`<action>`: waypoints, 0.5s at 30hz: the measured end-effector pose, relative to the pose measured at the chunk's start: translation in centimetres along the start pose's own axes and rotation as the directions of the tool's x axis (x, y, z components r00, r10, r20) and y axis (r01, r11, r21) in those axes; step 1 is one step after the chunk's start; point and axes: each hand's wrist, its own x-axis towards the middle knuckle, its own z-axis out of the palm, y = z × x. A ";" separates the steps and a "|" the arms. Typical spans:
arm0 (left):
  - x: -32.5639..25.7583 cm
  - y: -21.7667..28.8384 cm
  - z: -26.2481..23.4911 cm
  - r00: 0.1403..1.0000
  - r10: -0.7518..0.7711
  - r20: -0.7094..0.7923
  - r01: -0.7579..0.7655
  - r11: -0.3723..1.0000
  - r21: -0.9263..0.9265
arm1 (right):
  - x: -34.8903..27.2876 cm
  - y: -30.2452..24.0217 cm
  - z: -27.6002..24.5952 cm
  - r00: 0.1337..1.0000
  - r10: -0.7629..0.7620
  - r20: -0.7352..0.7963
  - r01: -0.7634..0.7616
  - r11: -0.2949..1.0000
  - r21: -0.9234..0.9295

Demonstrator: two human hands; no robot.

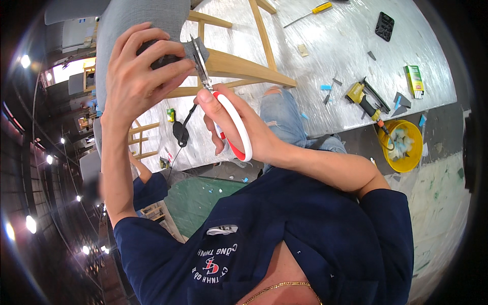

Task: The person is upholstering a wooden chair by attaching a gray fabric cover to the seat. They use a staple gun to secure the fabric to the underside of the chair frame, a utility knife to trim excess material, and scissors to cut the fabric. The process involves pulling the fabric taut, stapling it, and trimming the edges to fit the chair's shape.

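My left hand [147,68] is raised at the grey upholstered chair [152,12], its fingers bent around dark grey fabric [202,50]. Most of that cloth is hidden behind the fingers. My right hand [241,119] grips a pair of scissors [238,122] with white and red handles. The blades point up and away, slightly parted, and lie against the edge of the fabric beside my left fingertips. Wooden legs and rails [244,66] of the chair extend to the right over the wrapped tabletop.
On the plastic-wrapped table [335,56] lie a yellow-handled screwdriver [320,8], a black tray [385,26], a nail gun [363,99] and a green-white box [414,80]. A yellow bucket [401,166] holds scraps at the right. Another person's sleeve [152,190] shows at left.
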 end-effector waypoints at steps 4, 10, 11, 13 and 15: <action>0.1 0.1 -0.1 1.000 -0.009 0.009 0.009 1.000 -0.006 | -0.4 -0.4 -0.1 1.000 0.000 0.009 0.000 1.000 0.013; 0.0 0.0 -0.2 1.000 0.000 0.015 0.000 1.000 -0.010 | -0.6 -0.6 0.0 1.000 0.013 -0.006 -0.013 1.000 0.001; 0.0 0.0 -0.2 1.000 -0.005 0.000 0.005 0.998 -0.056 | -0.6 -0.2 0.0 1.000 0.008 -0.009 -0.008 1.000 -0.001; 0.2 -0.4 -0.1 0.999 -0.014 -0.041 0.009 0.991 -0.130 | -0.5 0.7 -0.5 0.997 -0.018 -0.073 0.021 0.999 0.036; -0.1 -1.0 -0.2 0.972 -0.136 -0.194 0.071 0.948 -0.310 | -0.6 1.1 -1.5 0.990 -0.093 -0.102 0.098 0.994 0.043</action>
